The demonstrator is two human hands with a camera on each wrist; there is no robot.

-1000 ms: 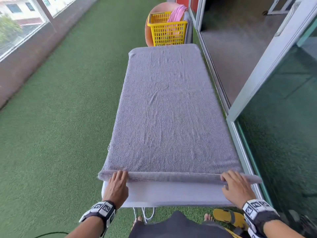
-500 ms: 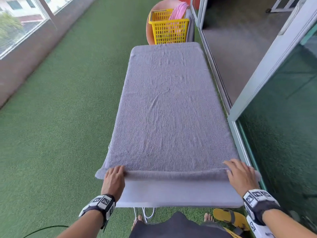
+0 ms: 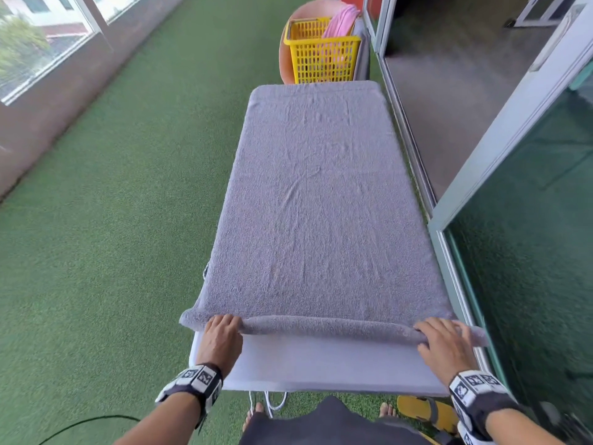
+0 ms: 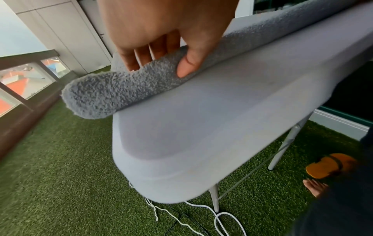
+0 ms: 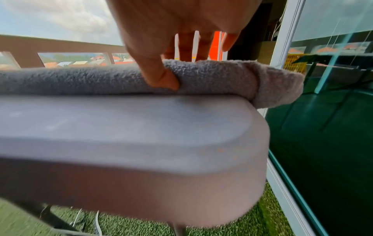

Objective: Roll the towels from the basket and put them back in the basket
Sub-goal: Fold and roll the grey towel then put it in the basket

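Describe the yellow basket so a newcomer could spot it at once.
Follow the long white table, covered by the grey towel, to its far end. There, on the green turf, stands the yellow basket: bright lattice plastic, with a pink towel hanging out, set against a round orange thing behind it.

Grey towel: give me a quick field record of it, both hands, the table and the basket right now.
towel: grey towel flat on table, near edge rolled into a thin roll
left hand: grips roll's left end
right hand: grips roll's right end
table: white, bare strip nearest the person
basket: yellow, beyond table's far end, pink towel inside
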